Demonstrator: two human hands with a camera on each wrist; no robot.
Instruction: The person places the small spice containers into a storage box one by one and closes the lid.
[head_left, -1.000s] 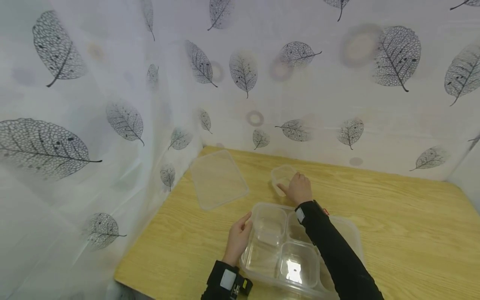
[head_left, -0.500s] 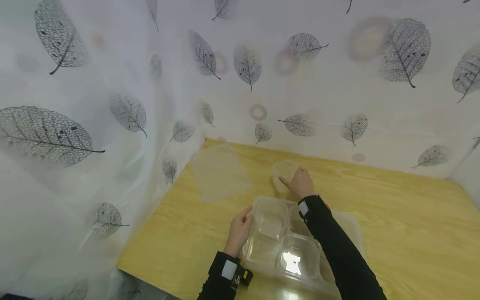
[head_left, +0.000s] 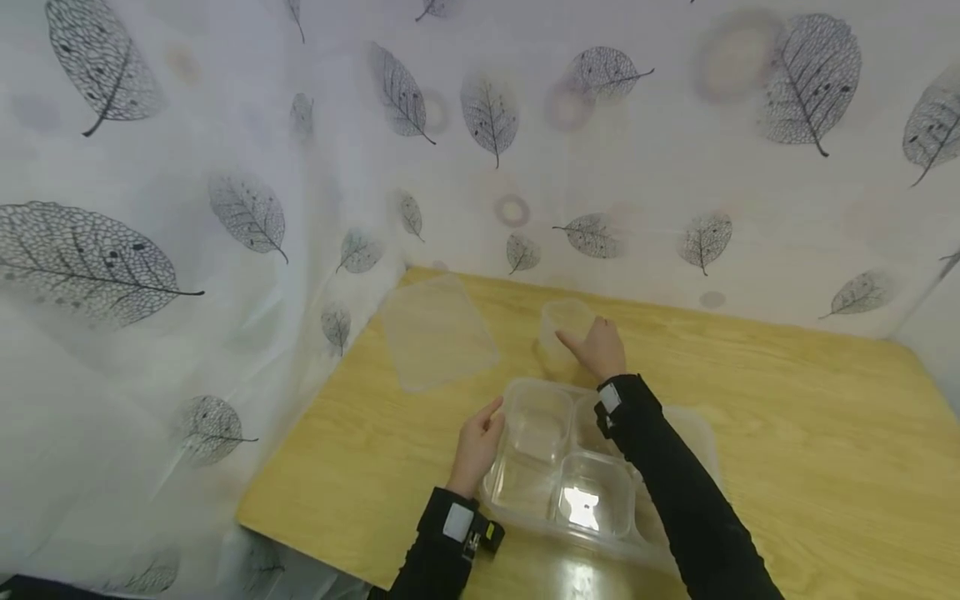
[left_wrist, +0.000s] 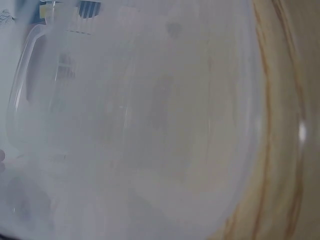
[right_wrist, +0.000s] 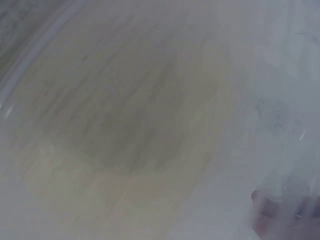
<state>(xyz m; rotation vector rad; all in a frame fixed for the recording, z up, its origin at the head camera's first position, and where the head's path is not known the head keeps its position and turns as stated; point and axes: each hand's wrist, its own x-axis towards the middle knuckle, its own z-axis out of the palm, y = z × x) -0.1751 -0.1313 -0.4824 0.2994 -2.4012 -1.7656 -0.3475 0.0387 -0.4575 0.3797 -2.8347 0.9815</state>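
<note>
At the box's left side, my left hand (head_left: pixel 476 450) grips the rim of a large clear plastic box (head_left: pixel 521 496). Smaller clear containers sit inside, one of them (head_left: pixel 596 492) with a bright reflection, another (head_left: pixel 538 421) behind it. Beyond the box, my right hand (head_left: pixel 602 348) holds a small clear plastic container (head_left: pixel 561 321) by its right side, thumb stretched across its near edge. My right forearm hides part of the box. Cloudy plastic (left_wrist: pixel 160 125) fills most of the left wrist view; in the right wrist view, blurred fingertips (right_wrist: pixel 285 215) show through plastic.
A flat translucent square lid (head_left: pixel 438 333) lies at the back left of the wooden table (head_left: pixel 810 442). Leaf-patterned sheeting (head_left: pixel 645 183) rises behind the table and along its left side. The table's front left corner (head_left: pixel 247 517) borders a drop.
The head view has tilted slightly down, so everything sits higher in it. Both hands keep their holds, with the box and the small container at nearly the same places.
</note>
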